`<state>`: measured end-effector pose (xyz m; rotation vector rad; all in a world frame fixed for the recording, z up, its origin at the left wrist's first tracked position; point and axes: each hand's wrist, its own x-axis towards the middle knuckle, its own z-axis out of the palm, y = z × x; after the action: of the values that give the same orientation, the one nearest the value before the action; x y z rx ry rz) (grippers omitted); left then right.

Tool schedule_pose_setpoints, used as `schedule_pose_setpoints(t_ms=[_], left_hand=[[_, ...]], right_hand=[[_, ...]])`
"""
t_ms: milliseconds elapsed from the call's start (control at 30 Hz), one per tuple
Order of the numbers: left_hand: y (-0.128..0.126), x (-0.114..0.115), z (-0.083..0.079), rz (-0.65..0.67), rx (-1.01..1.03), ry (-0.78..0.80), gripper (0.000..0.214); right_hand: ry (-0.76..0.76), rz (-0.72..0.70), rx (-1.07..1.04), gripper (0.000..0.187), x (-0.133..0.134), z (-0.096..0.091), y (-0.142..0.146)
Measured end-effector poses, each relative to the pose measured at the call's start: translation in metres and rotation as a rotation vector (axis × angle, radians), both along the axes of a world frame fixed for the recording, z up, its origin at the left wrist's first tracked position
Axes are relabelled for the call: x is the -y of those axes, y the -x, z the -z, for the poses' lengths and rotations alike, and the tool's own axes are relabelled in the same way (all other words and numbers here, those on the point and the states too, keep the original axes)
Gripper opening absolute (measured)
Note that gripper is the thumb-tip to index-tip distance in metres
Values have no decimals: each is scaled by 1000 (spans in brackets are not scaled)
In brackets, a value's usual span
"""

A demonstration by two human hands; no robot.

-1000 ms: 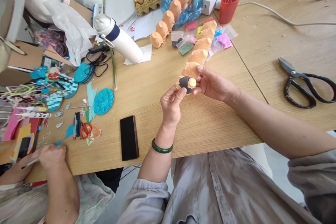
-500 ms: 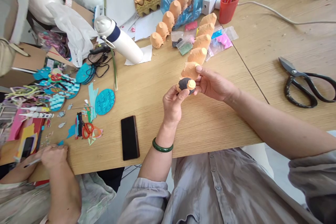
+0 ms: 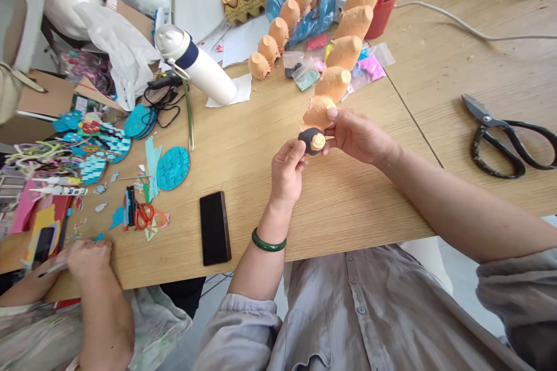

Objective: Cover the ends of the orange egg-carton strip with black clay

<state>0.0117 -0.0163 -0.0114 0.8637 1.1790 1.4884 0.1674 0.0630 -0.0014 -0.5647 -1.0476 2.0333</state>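
An orange strip of egg-carton cups [image 3: 343, 52] slants away from me, its near end in my hands. Dark clay-like material [image 3: 307, 137] covers much of the nearest cup, leaving its tip orange. My left hand [image 3: 287, 171] pinches the dark-covered side between thumb and fingers. My right hand [image 3: 357, 136] grips the strip at the right, thumb on the second cup and fingers behind the end one. Beyond lie small bags of coloured material [image 3: 307, 76], some dark and green, and a pink one [image 3: 372, 68]. A second egg-carton strip [image 3: 278, 33] rests farther back.
Large black-handled scissors [image 3: 500, 139] lie at the right. A red cup [image 3: 383, 17] stands behind the strip. To the left are a white bottle [image 3: 209, 72], a phone [image 3: 214, 229] and blue paper discs [image 3: 173, 168]. Another person's hands [image 3: 87, 258] rest at the far left.
The far end of the held strip has swung up and to the right, now overlapping the red cup. My left thumb has shifted left, uncovering more of the dark material.
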Motion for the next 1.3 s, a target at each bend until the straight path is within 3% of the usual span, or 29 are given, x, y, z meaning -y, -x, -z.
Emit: schedule_pose_setpoints(t_ms=[300,433,567,733,933,1167,1300], left_hand=[[0,-2,-1,-10,138,61,46],[1,-3,0,18,49,41,48],[3,-2,1,15,-6,29,50],[4,-3,2,63,25,68,49],[2,-4,2,16,-81,177,47],[3,-7,-8,24,297,337,29],[4,-8,-13,40,449,382,29]], right_hand=[[-143,-19,17,48,0,-2,-3],[-240,-20,128,51,2,-3,-3],[-240,-12,134,50,3,1,-3],[-225,-6,154,55,3,2,-3],[-281,-7,257,59,6,-6,-2],[-137,80,262,63,4,-3,1],[-87,81,262,56,4,-3,2]])
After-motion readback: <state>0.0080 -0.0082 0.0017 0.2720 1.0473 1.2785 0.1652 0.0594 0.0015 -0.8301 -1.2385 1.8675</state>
